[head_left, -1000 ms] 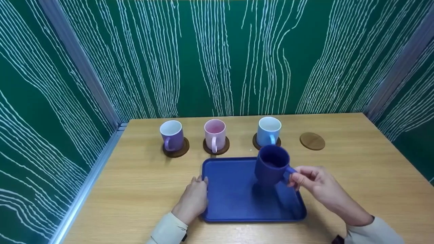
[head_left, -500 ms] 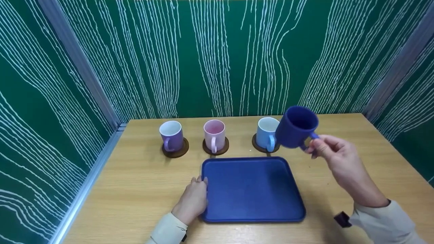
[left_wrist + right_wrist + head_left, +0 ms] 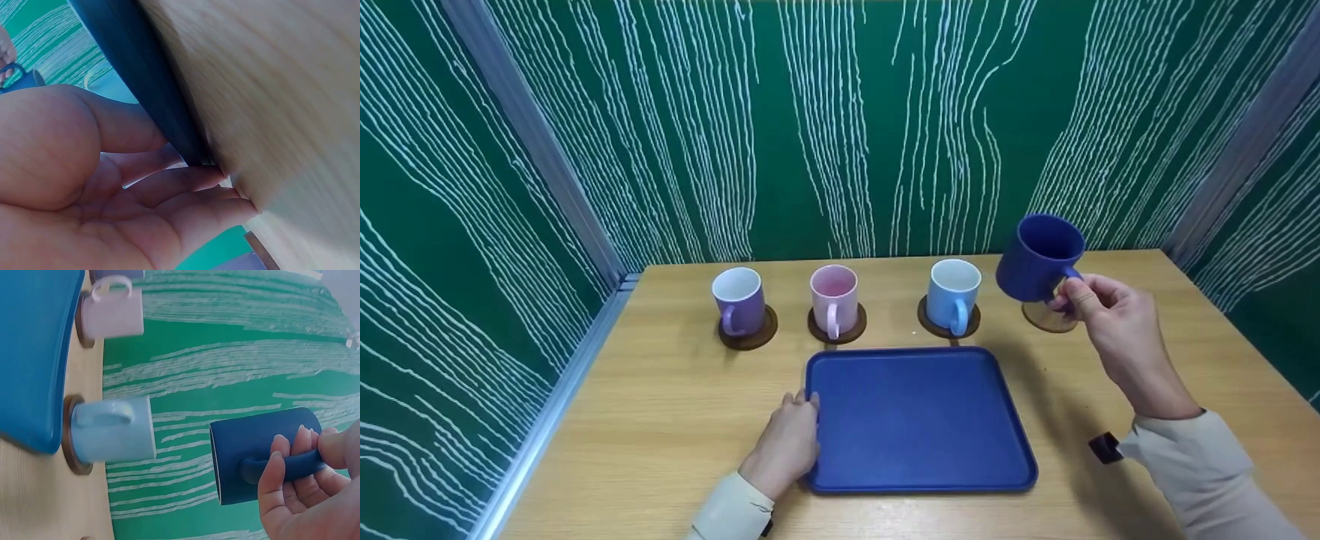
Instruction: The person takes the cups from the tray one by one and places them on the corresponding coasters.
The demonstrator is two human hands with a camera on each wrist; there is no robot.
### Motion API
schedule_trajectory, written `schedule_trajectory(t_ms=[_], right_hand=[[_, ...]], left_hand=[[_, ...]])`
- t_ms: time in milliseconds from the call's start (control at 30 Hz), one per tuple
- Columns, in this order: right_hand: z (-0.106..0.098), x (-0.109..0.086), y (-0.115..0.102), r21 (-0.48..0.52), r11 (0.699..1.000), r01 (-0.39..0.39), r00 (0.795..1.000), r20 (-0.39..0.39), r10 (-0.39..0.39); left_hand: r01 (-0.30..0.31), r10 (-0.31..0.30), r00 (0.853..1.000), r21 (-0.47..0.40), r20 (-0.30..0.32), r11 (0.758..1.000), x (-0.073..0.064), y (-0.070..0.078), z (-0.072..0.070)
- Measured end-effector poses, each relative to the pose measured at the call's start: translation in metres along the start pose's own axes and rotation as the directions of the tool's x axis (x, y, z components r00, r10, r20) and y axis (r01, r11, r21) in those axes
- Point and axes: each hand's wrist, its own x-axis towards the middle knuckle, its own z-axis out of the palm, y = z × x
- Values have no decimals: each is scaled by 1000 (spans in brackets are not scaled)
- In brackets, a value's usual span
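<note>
My right hand (image 3: 1121, 330) holds a dark blue mug (image 3: 1039, 259) by its handle, raised above the back right of the table. In the head view the mug partly covers a wooden coaster (image 3: 1050, 321). The right wrist view has the fingers and thumb round the mug's handle (image 3: 292, 467). At the left edge of a blue tray (image 3: 919, 420), my left hand (image 3: 786, 442) grips the rim. Seen from the left wrist, the thumb (image 3: 132, 126) lies on the tray side, and fingertips are at the edge close to the table.
Along the back, a purple mug (image 3: 741, 304), a pink mug (image 3: 835, 304) and a light blue mug (image 3: 952, 296) each stand on a dark round coaster. A green wall (image 3: 810, 127) with white lines rises behind the table (image 3: 660, 420).
My right hand has lifted the dark blue mug from over the tray and carried it back and right, to the coaster at the right. My left hand stays at the tray's edge.
</note>
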Motion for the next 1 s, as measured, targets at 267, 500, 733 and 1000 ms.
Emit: schedule_trajectory(t_ms=[267,500,733,1000], right_hand=[[-13,20,20,-30,998,-53,997,-51,51],[-25,31,35,-55,994,-98,992,-91,92],[-30,38,52,-36,994,-103,987,-127,98],[-35,44,62,-153,970,-190,973,-158,166]], left_hand=[[-15,15,1000,3,-8,1000,0,-1,1],[-7,7,1000,-7,8,1000,-1,-1,1],[-36,36,999,-6,-8,999,-2,-2,0],[-23,23,1000,-18,-3,1000,-2,-1,-3]])
